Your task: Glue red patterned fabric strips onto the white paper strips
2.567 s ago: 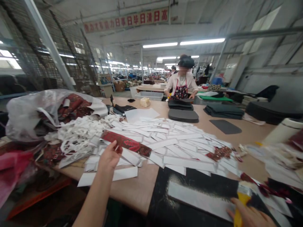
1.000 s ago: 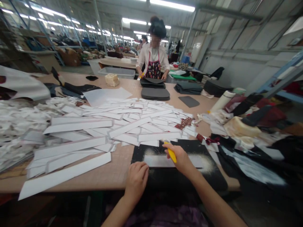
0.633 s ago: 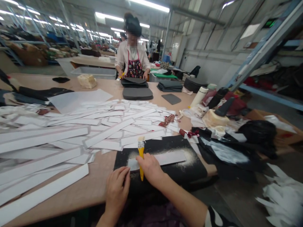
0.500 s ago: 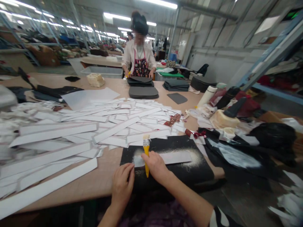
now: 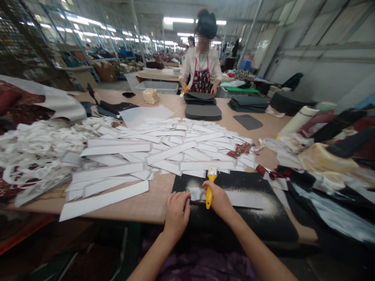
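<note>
A pale strip [image 5: 246,199] lies lengthwise on a black mat [image 5: 263,226] that is dusted with light residue. My left hand [image 5: 177,212] is closed at the strip's left end, fingertips and thumb pinching its edge. In my right hand [image 5: 221,201] is a paintbrush [image 5: 210,186] with a yellow handle, its bristles pointing away from me. The fingers of that hand also rest over the strip near its left part, hiding a piece of it. Just beyond the mat spreads a loose pile of white strips [image 5: 172,154].
Tangled white offcuts [image 5: 43,144] heap up at the left. A co-worker [image 5: 202,66] stands across the table [image 5: 158,195], behind stacked dark grey panels [image 5: 203,112]. On the right are a pale bottle [image 5: 297,121], a yellowish container [image 5: 325,160] and black cloth smeared white [image 5: 331,210].
My view has turned left, so the whole scene sits farther right and more offcuts show. Both hands stay at the strip's left part, the paintbrush still in the right one.
</note>
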A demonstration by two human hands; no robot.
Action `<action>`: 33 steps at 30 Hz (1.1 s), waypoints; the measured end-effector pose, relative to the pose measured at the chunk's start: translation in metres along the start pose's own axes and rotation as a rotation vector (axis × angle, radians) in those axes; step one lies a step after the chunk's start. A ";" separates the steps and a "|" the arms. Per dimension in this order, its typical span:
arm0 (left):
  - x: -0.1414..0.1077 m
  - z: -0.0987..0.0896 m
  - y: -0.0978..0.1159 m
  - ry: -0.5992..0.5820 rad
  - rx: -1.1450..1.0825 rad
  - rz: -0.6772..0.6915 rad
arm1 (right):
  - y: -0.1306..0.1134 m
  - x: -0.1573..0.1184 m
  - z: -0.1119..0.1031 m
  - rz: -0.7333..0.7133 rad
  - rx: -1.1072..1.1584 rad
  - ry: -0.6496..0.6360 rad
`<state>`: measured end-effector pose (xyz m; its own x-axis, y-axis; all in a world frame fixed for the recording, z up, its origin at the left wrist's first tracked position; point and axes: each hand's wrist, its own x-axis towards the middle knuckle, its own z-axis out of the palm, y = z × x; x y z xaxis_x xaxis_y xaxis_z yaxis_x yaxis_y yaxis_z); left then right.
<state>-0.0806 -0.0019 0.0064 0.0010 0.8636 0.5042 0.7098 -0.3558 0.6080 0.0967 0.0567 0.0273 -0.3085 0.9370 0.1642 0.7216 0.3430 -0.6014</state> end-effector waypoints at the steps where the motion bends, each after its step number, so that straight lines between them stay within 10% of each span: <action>1: 0.000 0.001 0.000 -0.008 0.015 -0.001 | 0.000 0.000 0.000 0.006 0.011 0.000; 13: -0.001 0.005 0.001 -0.032 0.207 0.072 | 0.005 0.001 0.000 0.146 0.227 0.061; 19: -0.001 0.005 0.009 -0.051 0.276 0.128 | 0.031 0.005 -0.018 0.124 0.318 0.300; 28: -0.001 0.006 0.007 0.008 0.298 0.206 | 0.140 -0.021 -0.224 0.245 -0.069 1.014; 33: -0.001 0.006 -0.006 0.020 0.357 0.332 | 0.137 -0.046 -0.303 0.218 -0.298 1.203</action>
<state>-0.0804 0.0017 -0.0014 0.2571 0.7161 0.6490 0.8707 -0.4630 0.1659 0.3977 0.0813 0.1746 0.4807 0.3903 0.7852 0.8461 0.0287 -0.5322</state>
